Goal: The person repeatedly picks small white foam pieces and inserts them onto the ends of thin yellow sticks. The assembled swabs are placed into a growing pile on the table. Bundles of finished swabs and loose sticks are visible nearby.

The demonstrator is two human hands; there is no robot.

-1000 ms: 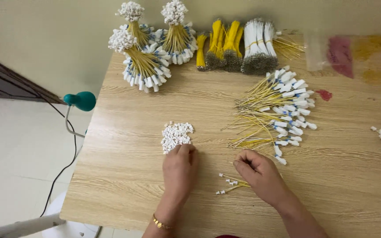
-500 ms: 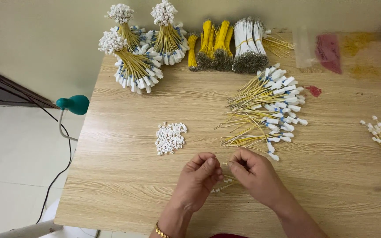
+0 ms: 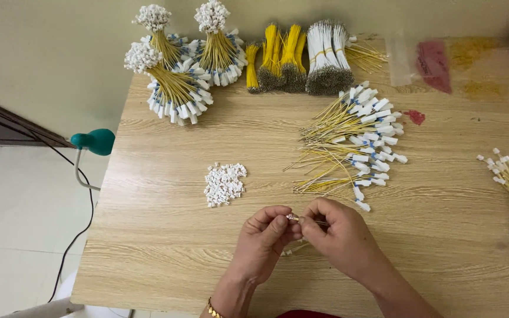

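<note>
Connector pile (image 3: 224, 184): small white plastic pieces, left of worktop centre.
Left hand (image 3: 263, 241): we pinch one tiny white connector (image 3: 291, 217), front edge.
Right hand (image 3: 340, 234): we pinch the thin yellow wire (image 3: 319, 222); feed it straight.
Yellow white-tipped wires (image 3: 354, 141): loose, right of centre.

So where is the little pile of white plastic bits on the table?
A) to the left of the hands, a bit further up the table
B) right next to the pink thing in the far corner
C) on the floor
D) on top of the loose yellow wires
A: the pile of small white pieces lies on the wooden table, up and to the left of the left hand and right hand, apart from the loose yellow wires.
</note>
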